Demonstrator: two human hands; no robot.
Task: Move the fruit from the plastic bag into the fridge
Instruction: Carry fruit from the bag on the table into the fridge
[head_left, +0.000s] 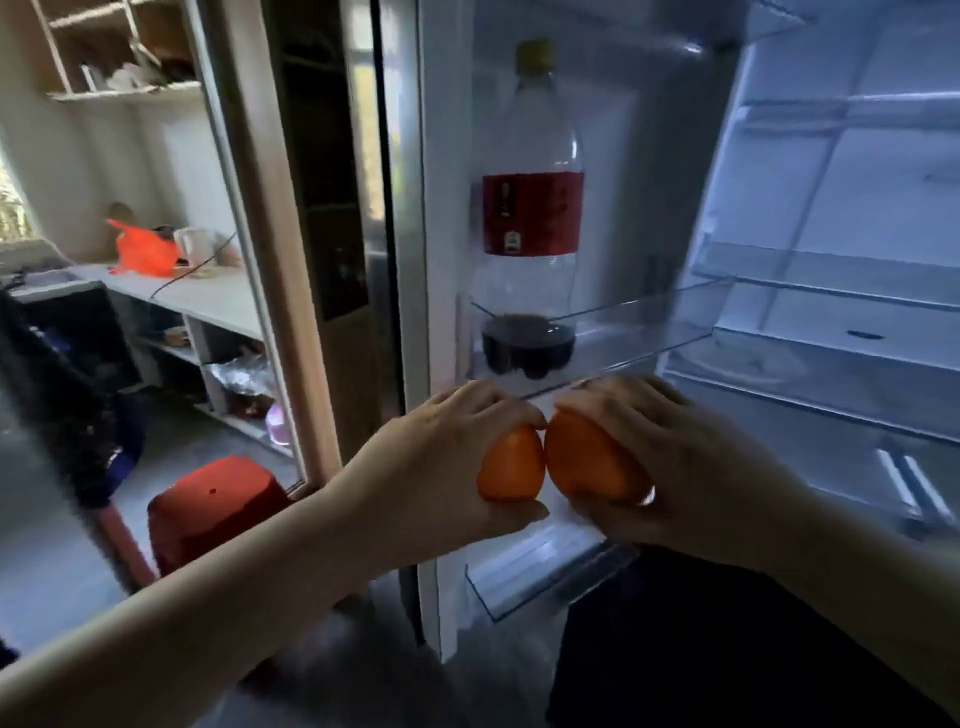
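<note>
1. Plainly, both hands were loaded. The left hand (452, 447) was curled round the left orange (511, 470), fingers over the top and thumb beneath, and the right hand (691, 467) was clamped the same way on the right orange (587, 457).
2. The two fruits were held side by side at the same height, touching or all but touching, in front of the open fridge (883, 171).
3. The relation that mattered was that the main compartment lay ahead and to the right of the hands. Its nearest glass shelf (831, 410) sat just above and beyond the right hand. By my reckoning the right hand was the nearer one and would go in first, with the left having to cross behind it.
4. The door stood straight ahead of the left hand. The upper door bin (623, 332) was just above the knuckles and the lower door bin (540, 577) was below the wrists, so the left orange was closer to the door than to the shelves.
5. The oranges were round enough that no long axis governed how they should be set down, though they could roll on bare glass.
6. By count there were two oranges, two hands and two door bins in view. One bottle (530, 218), nearly empty, stood in the upper bin.
7. One orange plastic bag (143, 252) sat well apart on the counter (208, 301) to the left. I could not tell whether fruit remained inside it.
</note>
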